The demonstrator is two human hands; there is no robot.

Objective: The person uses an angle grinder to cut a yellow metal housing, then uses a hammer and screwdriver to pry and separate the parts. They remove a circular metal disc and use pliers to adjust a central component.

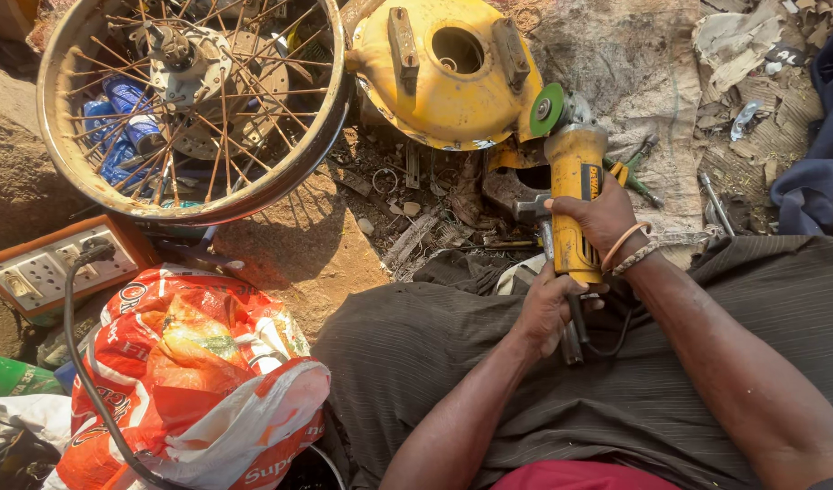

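Right hand (602, 218): you clench the yellow angle grinder (572, 195) around its body.
Left hand (545, 313): you grip the grinder's rear end, by the cable.
Grinder: over your lap, its green disc (548, 109) touching the yellow metal housing (443, 73).
Nearby: 1 spoked wheel rim (194, 109), left of the housing.

Rusty spoked wheel rim (194, 109) is lying flat on the dirt at upper left, blue cans (117, 127) showing through the spokes. White socket board (49, 268) is sitting just below the rim, a black cable (76, 354) running from it down across the orange-and-white plastic bag (194, 381). Green packet (8, 374) is peeking in at the left edge. Grey sacking (643, 118) is spreading at upper right, a green-handled tool (636, 180) lying on it. Dark blue cloth (820, 172) is bunching at the right edge.
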